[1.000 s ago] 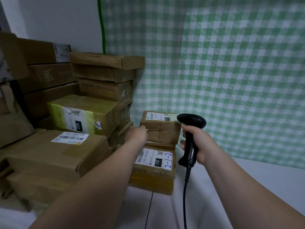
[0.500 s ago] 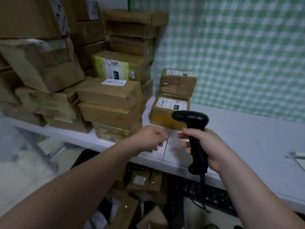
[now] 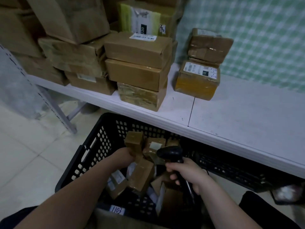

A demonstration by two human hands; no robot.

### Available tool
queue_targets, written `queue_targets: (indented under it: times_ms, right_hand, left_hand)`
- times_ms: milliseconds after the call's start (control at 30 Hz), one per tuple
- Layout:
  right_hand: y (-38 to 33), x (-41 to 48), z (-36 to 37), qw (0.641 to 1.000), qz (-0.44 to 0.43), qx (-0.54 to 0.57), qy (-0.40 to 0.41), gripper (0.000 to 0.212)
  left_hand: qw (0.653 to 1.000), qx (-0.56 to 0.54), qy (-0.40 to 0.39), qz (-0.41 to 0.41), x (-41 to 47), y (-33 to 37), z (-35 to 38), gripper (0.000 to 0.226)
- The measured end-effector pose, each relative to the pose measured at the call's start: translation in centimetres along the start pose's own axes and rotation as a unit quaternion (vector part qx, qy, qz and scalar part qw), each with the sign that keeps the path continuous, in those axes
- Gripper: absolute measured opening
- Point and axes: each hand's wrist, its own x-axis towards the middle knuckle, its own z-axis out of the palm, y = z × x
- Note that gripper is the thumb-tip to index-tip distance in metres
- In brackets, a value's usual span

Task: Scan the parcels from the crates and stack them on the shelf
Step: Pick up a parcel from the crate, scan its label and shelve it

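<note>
Now | left hand (image 3: 127,154) grip pinching small parcel (image 3: 134,141) in crate (image 3: 92,146) | right hand (image 3: 188,172) grip wrapped round scanner (image 3: 170,152), handle hidden

Crate (image 3: 92,156) sits on floor in front of and partly under shelf (image 3: 231,116), w/ parcels (image 3: 142,176) inside. On shelf: stacked boxes (image 3: 138,70) at left, two-parcel stack (image 3: 199,78) just right of them, apart. Second crate (image 3: 231,169) lies right of first, under shelf.

It was a parcel storeroom: labelled cardboard boxes (image 3: 138,47) stood stacked on a white shelf (image 3: 231,116), a black perforated crate (image 3: 92,151) of parcels sat on the tiled floor (image 3: 24,154), and a barcode scanner (image 3: 170,153) was in use.
</note>
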Motion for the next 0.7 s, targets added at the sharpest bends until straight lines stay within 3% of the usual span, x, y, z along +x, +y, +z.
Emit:
queue_targets:
  times_ms: [200, 400, 700]
  right_hand:
    - [2.7, 4.2, 1.3, 0.997, 0.064, 0.002, 0.042, 0.009]
    - [3.1, 8.0, 2.1, 0.995, 0.088, 0.007, 0.052, 0.010]
    - [3.0, 12.5, 2.7, 0.993, 0.107, -0.005, 0.044, 0.021]
  left_hand:
    - [0.998, 0.023, 0.045, -0.028, 4.4, -3.4, 2.3, 0.036]
    - [0.991, 0.121, 0.057, 0.014, 9.6, -4.3, 2.5, 0.024]
    - [0.971, 0.239, -0.008, 0.021, 16.3, -5.9, 3.3, 0.073]
